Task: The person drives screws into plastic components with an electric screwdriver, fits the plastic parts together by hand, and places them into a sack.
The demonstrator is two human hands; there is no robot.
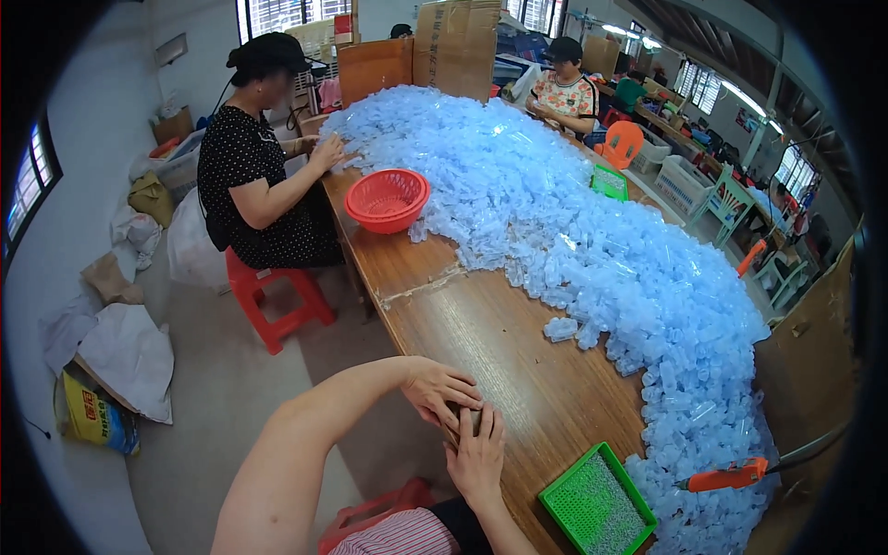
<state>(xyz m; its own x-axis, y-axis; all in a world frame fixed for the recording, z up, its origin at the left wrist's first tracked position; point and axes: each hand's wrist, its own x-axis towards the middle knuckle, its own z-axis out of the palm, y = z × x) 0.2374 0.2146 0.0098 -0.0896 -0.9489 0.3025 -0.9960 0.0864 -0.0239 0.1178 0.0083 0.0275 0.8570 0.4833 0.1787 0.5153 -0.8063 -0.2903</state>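
Observation:
At the near edge of the wooden table (490,347), my left hand (439,388) and my right hand (478,453) meet with fingers curled over a small brownish piece (474,421). The fingers cover most of it, so its kind cannot be made out. To the right of my right hand sits a green mesh tray (555,499) with many tiny silvery parts in it. Past the tray, an orange electric screwdriver (726,476) lies over the edge of a long heap of clear, bluish plastic pieces (592,250).
Red plastic baskets (387,199) are stacked on the table's left edge. A person in a dotted dress (264,157) sits beyond them on a red stool (277,291); another (564,88) sits across the heap. A second green tray (609,182) rests at the far side. Cardboard (814,342) stands at right.

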